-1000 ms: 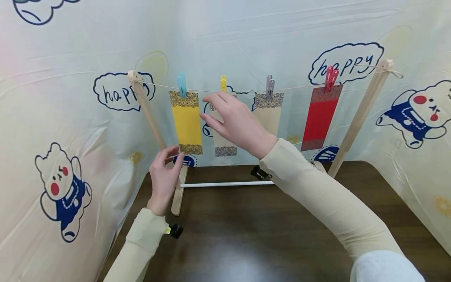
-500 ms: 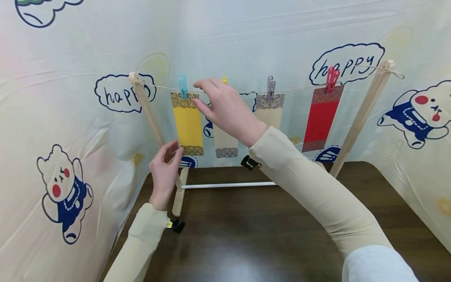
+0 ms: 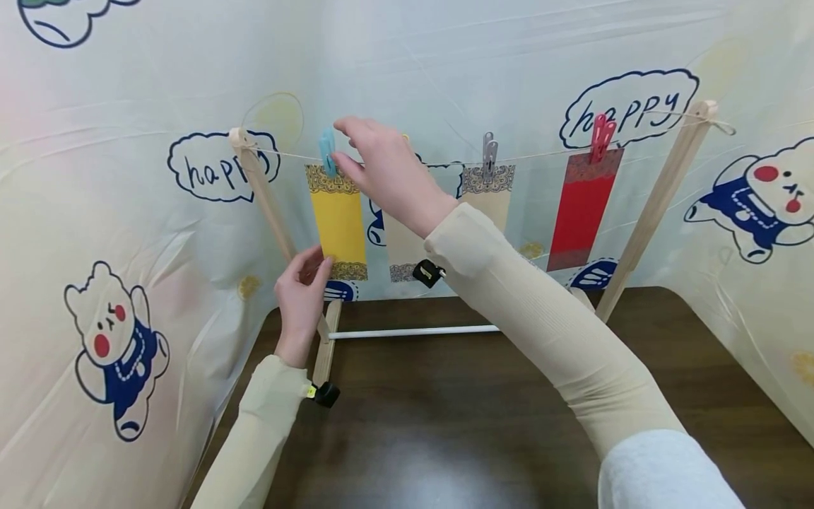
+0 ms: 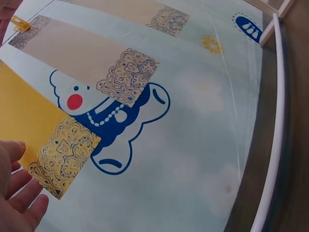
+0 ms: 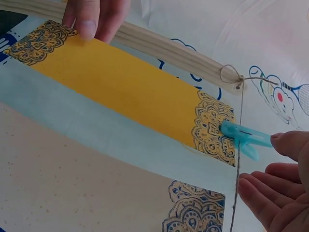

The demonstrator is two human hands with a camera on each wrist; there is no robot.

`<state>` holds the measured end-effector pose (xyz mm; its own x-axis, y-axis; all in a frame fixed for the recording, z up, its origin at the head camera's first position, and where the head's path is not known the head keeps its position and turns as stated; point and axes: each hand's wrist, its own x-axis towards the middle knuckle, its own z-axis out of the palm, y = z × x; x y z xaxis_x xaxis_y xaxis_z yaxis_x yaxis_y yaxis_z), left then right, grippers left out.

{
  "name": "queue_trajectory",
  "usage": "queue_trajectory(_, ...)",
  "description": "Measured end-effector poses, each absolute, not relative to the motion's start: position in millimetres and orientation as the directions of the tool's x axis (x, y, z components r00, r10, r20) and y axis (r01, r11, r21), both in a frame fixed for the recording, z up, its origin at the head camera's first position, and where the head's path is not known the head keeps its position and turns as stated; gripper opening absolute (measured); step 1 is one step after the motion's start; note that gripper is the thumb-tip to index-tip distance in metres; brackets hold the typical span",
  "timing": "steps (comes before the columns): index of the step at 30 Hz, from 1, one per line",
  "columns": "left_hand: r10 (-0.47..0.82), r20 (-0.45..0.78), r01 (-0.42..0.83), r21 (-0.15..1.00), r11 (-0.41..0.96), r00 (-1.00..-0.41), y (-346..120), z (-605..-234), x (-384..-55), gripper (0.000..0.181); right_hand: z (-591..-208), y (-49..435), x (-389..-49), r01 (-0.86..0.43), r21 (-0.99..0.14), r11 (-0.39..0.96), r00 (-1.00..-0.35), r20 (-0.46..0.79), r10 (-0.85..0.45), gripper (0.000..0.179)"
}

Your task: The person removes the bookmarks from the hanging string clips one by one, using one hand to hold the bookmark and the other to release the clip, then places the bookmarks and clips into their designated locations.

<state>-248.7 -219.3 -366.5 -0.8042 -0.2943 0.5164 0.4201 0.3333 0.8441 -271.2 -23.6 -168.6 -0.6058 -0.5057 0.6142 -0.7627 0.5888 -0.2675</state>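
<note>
A yellow paper strip (image 3: 337,223) with patterned ends hangs from a string, held by a blue clothespin (image 3: 327,151). My left hand (image 3: 300,297) pinches the strip's left edge near its lower end. In the left wrist view the thumb (image 4: 14,149) overlaps the front, with fingers lower down. Up at the string, my right hand (image 3: 394,170) reaches to the blue clothespin, finger and thumb apart. The right wrist view puts that thumb (image 5: 289,144) right at the clothespin's handle end, while the other fingers spread below it, away from the clothespin.
Beige strips (image 3: 486,198) hang from grey (image 3: 489,157) and yellow (image 4: 20,22) clothespins. A red strip (image 3: 585,212) hangs from a red clothespin (image 3: 600,138). Wooden posts (image 3: 655,212) carry the string, a white rod (image 3: 413,331) joining them low over the dark table (image 3: 432,410).
My right hand has moved left along the string to the blue clothespin. My left hand has risen slightly, its thumb now over the yellow strip's edge.
</note>
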Motion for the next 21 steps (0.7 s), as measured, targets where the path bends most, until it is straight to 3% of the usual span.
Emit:
queue_trajectory(12, -0.295, 0.51, 0.429, 0.853, 0.297, -0.808, -217, -366, -258, 0.032, -164, -37, -282, -0.714, -0.272, 0.645, -0.67, 0.533, -0.517, 0.054)
queue_trajectory(21, -0.301, 0.498, 0.435, 0.864, 0.255, -0.813, -216, -366, -260, 0.031, -166, -39, -289, -0.739, -0.334, 0.585, -0.658, 0.542, -0.522, 0.047)
